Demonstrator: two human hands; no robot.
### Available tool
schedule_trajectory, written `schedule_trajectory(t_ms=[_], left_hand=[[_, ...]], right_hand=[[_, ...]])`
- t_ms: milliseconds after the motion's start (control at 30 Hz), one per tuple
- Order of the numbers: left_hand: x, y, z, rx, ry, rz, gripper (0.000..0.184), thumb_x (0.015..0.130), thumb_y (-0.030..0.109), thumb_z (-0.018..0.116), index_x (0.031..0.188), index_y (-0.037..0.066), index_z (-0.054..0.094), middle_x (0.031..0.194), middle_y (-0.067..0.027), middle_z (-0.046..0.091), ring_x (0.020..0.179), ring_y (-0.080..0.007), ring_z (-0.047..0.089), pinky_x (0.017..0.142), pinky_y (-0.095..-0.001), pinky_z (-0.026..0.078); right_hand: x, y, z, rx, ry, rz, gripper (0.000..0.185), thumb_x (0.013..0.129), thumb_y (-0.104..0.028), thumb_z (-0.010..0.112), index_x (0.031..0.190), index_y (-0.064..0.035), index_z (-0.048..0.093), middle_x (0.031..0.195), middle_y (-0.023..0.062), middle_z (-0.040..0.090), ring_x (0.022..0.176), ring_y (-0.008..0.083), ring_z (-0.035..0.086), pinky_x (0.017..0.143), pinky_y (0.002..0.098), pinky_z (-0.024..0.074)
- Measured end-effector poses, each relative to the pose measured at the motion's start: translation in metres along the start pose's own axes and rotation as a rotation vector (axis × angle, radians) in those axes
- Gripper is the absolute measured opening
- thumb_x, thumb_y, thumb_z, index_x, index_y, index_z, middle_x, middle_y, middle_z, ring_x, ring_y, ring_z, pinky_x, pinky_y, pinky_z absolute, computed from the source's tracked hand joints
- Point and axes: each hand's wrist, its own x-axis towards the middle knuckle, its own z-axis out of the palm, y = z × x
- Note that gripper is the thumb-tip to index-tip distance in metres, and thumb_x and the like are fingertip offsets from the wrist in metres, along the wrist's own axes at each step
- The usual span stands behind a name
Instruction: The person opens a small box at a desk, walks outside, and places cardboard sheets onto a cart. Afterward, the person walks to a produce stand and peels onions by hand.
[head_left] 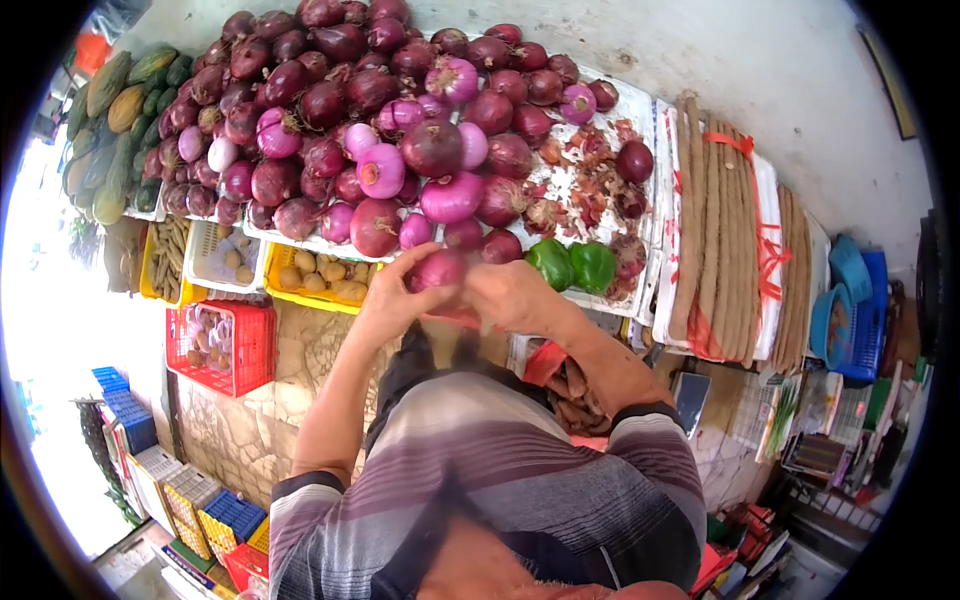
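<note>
My left hand (393,292) is wrapped round a red onion (437,271), held in front of the heap's near edge. Close against the onion's right side, my right hand (513,296) has its fingers curled together; what they pinch, if anything, is blurred and hidden. A large heap of red onions (325,100) lies beyond both hands, some dark and dry-skinned, others shiny and bright purple. Two green bell peppers (570,266) sit just past my right hand. Loose onion skins (585,185) are scattered over the white board to the right.
Long brown roots (718,230), tied with red ribbon, lie at the right. Yellow crates hold potatoes (325,277); a red crate (250,350) stands lower left. Green and yellow gourds (110,150) are piled far left. Blue baskets (862,310) are at far right.
</note>
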Motion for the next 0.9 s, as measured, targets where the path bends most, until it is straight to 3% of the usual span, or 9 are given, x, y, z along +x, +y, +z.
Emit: schedule_trajectory(t_ms=[100,300,600,900], left_hand=[[0.003,-0.001,0.001,0.014,-0.023,-0.023,0.059,0.081,0.015,0.077,0.136,0.003,0.057,0.11,-0.0085,0.068,0.099,-0.0126,0.063,0.089,-0.0292,0.052],[0.005,-0.003,0.015,0.079,-0.05,0.013,0.059,0.083,0.013,0.076,0.137,0.002,0.056,0.111,-0.0104,0.068,0.1,-0.0149,0.064,0.09,-0.0309,0.052],[0.006,0.004,0.014,0.101,-0.075,0.014,0.059,0.083,0.017,0.076,0.137,0.002,0.057,0.116,-0.0138,0.068,0.104,-0.0167,0.064,0.093,-0.0314,0.051],[0.008,-0.006,0.028,0.077,0.044,0.048,0.055,0.083,0.015,0.078,0.133,0.002,0.059,0.113,-0.014,0.069,0.1,-0.0184,0.066,0.091,-0.0333,0.053]], right_hand=[[-0.007,-0.001,0.004,0.153,0.083,0.153,0.025,0.086,-0.025,0.07,0.08,-0.0047,0.056,0.072,0.0158,0.061,0.068,0.039,0.062,0.06,0.0486,0.0471],[-0.018,0.007,0.004,-0.143,0.032,0.115,0.028,0.086,-0.027,0.071,0.08,-0.0046,0.056,0.071,0.0158,0.061,0.067,0.0387,0.062,0.059,0.048,0.0468],[-0.024,0.016,0.017,-0.038,0.085,-0.03,0.018,0.088,-0.018,0.066,0.084,-0.0037,0.055,0.076,0.0149,0.06,0.07,0.0375,0.062,0.061,0.0473,0.0481],[-0.031,0.006,0.017,-0.028,0.25,0.17,0.012,0.086,-0.01,0.067,0.094,-0.003,0.063,0.083,0.0161,0.064,0.073,0.0372,0.064,0.064,0.0456,0.0504]])
